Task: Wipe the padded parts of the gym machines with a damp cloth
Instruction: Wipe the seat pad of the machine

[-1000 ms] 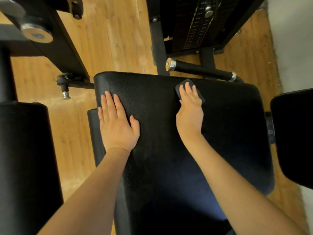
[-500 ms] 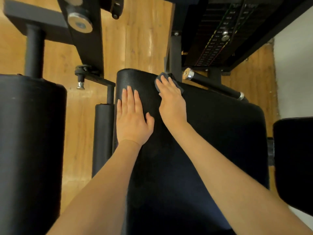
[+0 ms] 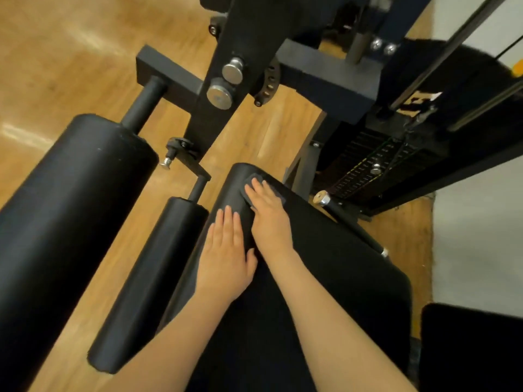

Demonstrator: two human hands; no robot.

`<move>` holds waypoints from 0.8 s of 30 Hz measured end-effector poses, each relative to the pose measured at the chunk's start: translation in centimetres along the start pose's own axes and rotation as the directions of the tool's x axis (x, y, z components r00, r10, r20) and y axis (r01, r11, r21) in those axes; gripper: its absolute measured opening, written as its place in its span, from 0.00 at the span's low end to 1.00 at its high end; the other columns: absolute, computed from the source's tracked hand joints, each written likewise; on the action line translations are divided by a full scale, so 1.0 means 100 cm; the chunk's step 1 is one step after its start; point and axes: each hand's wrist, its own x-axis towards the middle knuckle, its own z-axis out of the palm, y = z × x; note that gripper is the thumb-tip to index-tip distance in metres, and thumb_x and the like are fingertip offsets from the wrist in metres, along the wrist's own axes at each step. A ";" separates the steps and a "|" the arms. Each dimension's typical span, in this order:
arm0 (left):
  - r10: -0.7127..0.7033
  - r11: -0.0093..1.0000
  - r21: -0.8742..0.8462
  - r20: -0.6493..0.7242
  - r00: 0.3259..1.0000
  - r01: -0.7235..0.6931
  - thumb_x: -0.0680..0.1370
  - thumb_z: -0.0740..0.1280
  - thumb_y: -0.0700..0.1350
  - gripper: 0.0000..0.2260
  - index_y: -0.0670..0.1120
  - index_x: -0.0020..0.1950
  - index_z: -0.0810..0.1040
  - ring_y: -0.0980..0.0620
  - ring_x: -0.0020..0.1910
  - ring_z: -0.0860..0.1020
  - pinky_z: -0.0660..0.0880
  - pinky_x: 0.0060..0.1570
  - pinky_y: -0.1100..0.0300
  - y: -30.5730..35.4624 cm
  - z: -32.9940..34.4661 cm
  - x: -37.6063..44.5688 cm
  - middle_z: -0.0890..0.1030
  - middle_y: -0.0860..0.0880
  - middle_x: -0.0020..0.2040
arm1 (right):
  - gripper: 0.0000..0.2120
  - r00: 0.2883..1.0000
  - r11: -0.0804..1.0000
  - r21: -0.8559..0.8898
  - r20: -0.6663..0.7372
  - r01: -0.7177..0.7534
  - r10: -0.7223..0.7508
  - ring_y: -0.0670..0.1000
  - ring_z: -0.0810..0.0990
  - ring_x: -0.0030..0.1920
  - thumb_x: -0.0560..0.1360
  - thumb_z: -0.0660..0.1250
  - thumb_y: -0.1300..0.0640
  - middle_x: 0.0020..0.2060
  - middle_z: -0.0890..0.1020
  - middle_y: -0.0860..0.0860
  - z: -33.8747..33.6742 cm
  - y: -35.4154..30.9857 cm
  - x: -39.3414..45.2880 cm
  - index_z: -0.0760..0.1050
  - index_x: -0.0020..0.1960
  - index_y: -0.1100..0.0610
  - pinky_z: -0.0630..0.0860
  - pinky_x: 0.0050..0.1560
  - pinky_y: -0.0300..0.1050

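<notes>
Wiping is under way at seat pad (image 3: pixel 325 278) corner: cloth (image 3: pixel 252 181) pressed under flat right hand (image 3: pixel 268 216), left hand (image 3: pixel 226 250) flat beside it, fingers straight; rollers likely wiped next.

**Hidden, cropped and unreadable**

The small dark grey cloth (image 3: pixel 256 188) lies mostly under the right hand (image 3: pixel 267 215); only its edges show. The large black padded roller (image 3: pixel 65 199) runs off the left edge. The black padded seat (image 3: pixel 325 278) is cut at the bottom. Markings on the black weight stack (image 3: pixel 376 171) are too small to read.
</notes>
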 end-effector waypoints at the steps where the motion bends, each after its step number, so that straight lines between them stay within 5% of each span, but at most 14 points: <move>1: -0.011 1.000 0.024 -0.079 0.997 0.013 0.77 0.65 0.54 0.36 0.35 0.76 0.55 0.40 0.76 0.58 0.53 0.73 0.49 0.002 0.005 -0.003 0.59 0.35 0.76 | 0.25 1.000 1.000 0.010 0.012 -0.009 0.009 0.47 0.53 0.75 0.78 0.56 0.70 0.74 0.61 0.49 0.000 0.001 -0.006 0.63 0.73 0.54 0.55 0.74 0.46; 11: -0.054 0.997 -0.051 0.025 0.998 0.055 0.83 0.50 0.55 0.32 0.40 0.74 0.34 0.47 0.73 0.33 0.34 0.72 0.53 0.005 -0.006 -0.009 0.40 0.39 0.79 | 0.26 0.998 0.997 -0.077 0.068 0.025 -0.020 0.42 0.49 0.73 0.78 0.56 0.69 0.74 0.59 0.48 -0.005 0.010 -0.038 0.60 0.74 0.52 0.55 0.74 0.44; 21: -0.061 0.997 -0.040 0.057 0.997 0.063 0.83 0.50 0.55 0.32 0.40 0.75 0.35 0.45 0.78 0.39 0.39 0.76 0.52 0.006 -0.007 -0.009 0.41 0.40 0.79 | 0.26 0.993 0.988 -0.107 0.048 0.111 -0.106 0.50 0.54 0.75 0.76 0.56 0.72 0.73 0.62 0.52 0.001 0.004 -0.018 0.63 0.72 0.57 0.55 0.74 0.48; 24: -0.056 0.997 -0.047 0.052 0.997 0.058 0.83 0.51 0.55 0.33 0.39 0.78 0.39 0.45 0.78 0.40 0.39 0.75 0.53 0.007 -0.008 -0.010 0.41 0.40 0.79 | 0.30 0.999 0.986 -0.164 -0.009 0.031 -0.033 0.51 0.57 0.74 0.73 0.58 0.76 0.73 0.63 0.52 -0.013 0.040 -0.046 0.63 0.72 0.58 0.50 0.70 0.40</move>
